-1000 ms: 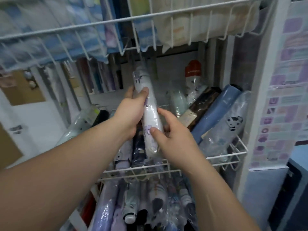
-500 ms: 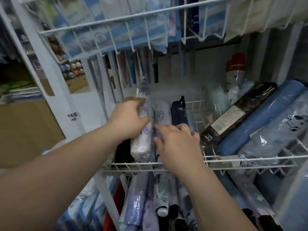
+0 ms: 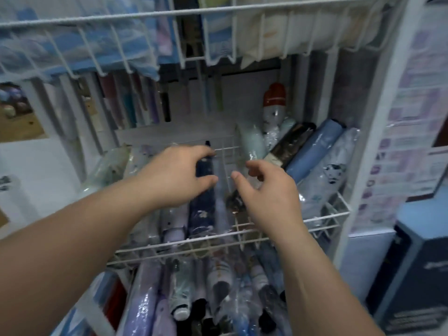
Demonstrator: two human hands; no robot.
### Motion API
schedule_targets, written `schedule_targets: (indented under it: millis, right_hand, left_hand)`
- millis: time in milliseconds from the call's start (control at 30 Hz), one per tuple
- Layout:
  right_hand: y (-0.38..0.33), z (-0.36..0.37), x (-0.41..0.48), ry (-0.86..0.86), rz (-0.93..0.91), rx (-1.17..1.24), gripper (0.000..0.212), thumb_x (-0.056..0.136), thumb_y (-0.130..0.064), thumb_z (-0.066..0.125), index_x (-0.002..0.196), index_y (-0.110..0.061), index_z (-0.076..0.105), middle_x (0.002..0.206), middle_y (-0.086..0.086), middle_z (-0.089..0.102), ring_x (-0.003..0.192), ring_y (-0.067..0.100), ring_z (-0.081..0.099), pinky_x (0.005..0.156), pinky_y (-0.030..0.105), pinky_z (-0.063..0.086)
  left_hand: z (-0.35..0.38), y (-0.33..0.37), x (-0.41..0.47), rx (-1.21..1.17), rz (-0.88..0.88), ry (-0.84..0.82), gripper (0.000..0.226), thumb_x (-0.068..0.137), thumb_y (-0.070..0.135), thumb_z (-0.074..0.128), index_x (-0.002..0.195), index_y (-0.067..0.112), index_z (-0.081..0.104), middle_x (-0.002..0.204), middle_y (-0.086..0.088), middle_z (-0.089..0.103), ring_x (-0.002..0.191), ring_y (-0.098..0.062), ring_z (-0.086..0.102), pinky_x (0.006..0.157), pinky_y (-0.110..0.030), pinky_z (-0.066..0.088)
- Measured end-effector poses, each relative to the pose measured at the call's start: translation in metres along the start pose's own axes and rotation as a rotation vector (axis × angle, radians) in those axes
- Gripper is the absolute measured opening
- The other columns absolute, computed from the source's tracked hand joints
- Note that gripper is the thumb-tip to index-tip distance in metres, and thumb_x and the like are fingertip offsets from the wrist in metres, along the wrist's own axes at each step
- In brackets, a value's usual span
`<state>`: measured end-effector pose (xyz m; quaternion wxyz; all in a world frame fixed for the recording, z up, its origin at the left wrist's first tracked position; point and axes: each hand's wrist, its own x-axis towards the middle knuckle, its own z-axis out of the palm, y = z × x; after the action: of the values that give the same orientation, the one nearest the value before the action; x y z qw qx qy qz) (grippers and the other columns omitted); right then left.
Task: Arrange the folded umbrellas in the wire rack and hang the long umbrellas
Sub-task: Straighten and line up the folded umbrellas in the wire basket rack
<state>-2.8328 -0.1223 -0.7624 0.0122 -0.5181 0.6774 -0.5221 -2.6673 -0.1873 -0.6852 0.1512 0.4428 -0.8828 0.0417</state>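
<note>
No legible text anywhere, all blurred. Poster [image 3: 412, 112] right of the fingers [image 3: 257, 166]: purple print blocks, unreadable. Dark box [image 3: 417, 275] below-right of them: pale lettering, smeared. Tan label [image 3: 274, 157] on black umbrella [image 3: 297, 139] just beyond the fingers: illegible.

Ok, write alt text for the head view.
A person's left hand curls round a navy folded umbrella lying in a white wire rack of wrapped folded umbrellas, while the right hand hovers beside it, holding nothing. Long umbrellas hang behind.
</note>
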Motion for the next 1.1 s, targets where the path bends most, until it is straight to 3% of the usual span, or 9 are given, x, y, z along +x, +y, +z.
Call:
schedule_targets:
  millis: [167, 367, 467, 567, 633, 700, 800, 933, 1100]
  right_hand:
    - [0.027, -0.033, -0.002, 0.397, 0.012, 0.060, 0.035, 0.086, -0.040, 0.065, 0.112, -0.018, 0.071, 0.104, 0.002, 0.064, 0.104, 0.025, 0.057, 0.092, 0.037, 0.045]
    - [0.040, -0.043, -0.020, 0.557, 0.073, -0.017, 0.047, 0.086, -0.032, 0.070, 0.130, -0.016, 0.062, 0.115, 0.002, 0.050, 0.104, 0.018, 0.042, 0.090, 0.022, 0.027]
    - [0.044, -0.043, -0.025, 0.462, 0.166, 0.010, 0.060, 0.088, -0.033, 0.071, 0.141, -0.014, 0.052, 0.129, 0.003, 0.041, 0.117, 0.019, 0.038, 0.095, 0.017, 0.024]
    - [0.044, -0.043, -0.027, 0.339, 0.118, -0.069, 0.069, 0.090, -0.033, 0.070, 0.149, -0.014, 0.041, 0.140, 0.004, 0.031, 0.128, 0.019, 0.036, 0.103, 0.026, 0.039]
    - [0.044, -0.046, -0.025, 0.280, 0.136, -0.001, 0.077, 0.091, -0.030, 0.070, 0.155, -0.014, 0.030, 0.144, -0.001, 0.025, 0.133, 0.014, 0.034, 0.106, 0.018, 0.034]
    - [0.046, -0.046, -0.022, 0.225, 0.157, 0.075, 0.081, 0.091, -0.029, 0.071, 0.157, -0.018, 0.025, 0.147, -0.005, 0.022, 0.134, 0.008, 0.034, 0.106, 0.011, 0.029]
    - [0.049, -0.045, -0.020, 0.143, 0.160, 0.119, 0.086, 0.092, -0.030, 0.070, 0.159, -0.026, 0.017, 0.153, -0.001, 0.025, 0.135, 0.016, 0.043, 0.113, 0.032, 0.041]
    - [0.047, -0.052, -0.009, -0.009, 0.142, 0.002, 0.086, 0.096, -0.029, 0.064, 0.160, -0.029, 0.007, 0.160, 0.000, 0.030, 0.144, 0.020, 0.034, 0.118, 0.039, 0.032]
    - [0.047, -0.061, 0.010, -0.199, 0.128, 0.012, 0.088, 0.099, -0.026, 0.060, 0.159, -0.039, -0.004, 0.163, -0.001, 0.021, 0.144, 0.022, 0.034, 0.109, 0.031, 0.033]
  left_hand:
    - [0.030, 0.068, 0.031, -0.420, 0.156, 0.005, 0.061, 0.092, 0.042, 0.068, 0.146, 0.045, 0.041, 0.150, 0.008, 0.049, 0.135, -0.010, 0.047, 0.108, -0.026, 0.038]
    - [0.071, 0.095, 0.058, -0.643, 0.077, -0.024, 0.070, 0.093, 0.031, 0.070, 0.151, 0.046, 0.034, 0.155, 0.005, 0.043, 0.141, -0.013, 0.041, 0.110, -0.021, 0.033]
    - [0.081, 0.095, 0.060, -0.643, 0.051, -0.065, 0.087, 0.089, 0.034, 0.075, 0.154, 0.051, 0.019, 0.159, 0.003, 0.037, 0.144, -0.017, 0.039, 0.110, -0.022, 0.029]
    - [0.078, 0.095, 0.059, -0.611, -0.014, -0.138, 0.112, 0.081, 0.039, 0.081, 0.159, 0.041, 0.001, 0.160, -0.001, 0.037, 0.144, -0.023, 0.039, 0.105, -0.022, 0.030]
    - [0.076, 0.094, 0.060, -0.631, -0.124, -0.175, 0.115, 0.074, 0.042, 0.087, 0.161, 0.031, 0.011, 0.155, -0.003, 0.044, 0.138, -0.025, 0.047, 0.105, -0.025, 0.036]
    - [0.078, 0.090, 0.063, -0.763, -0.236, -0.175, 0.085, 0.066, 0.036, 0.093, 0.138, 0.023, 0.050, 0.133, -0.003, 0.064, 0.115, -0.023, 0.065, 0.100, -0.037, 0.053]
    - [0.082, 0.082, 0.065, -0.931, -0.325, -0.153, 0.047, 0.066, 0.022, 0.094, 0.101, 0.023, 0.063, 0.103, -0.005, 0.075, 0.092, -0.022, 0.073, 0.086, -0.040, 0.060]
    - [0.088, 0.082, 0.063, -1.000, -0.297, -0.104, 0.047, 0.080, 0.014, 0.084, 0.119, 0.018, 0.059, 0.107, -0.002, 0.073, 0.089, -0.013, 0.069, 0.073, -0.023, 0.055]
    - [0.096, 0.070, 0.063, -0.956, -0.201, -0.062, 0.102, 0.084, 0.016, 0.081, 0.157, 0.045, 0.015, 0.134, 0.011, 0.056, 0.113, -0.013, 0.062, 0.083, -0.022, 0.052]
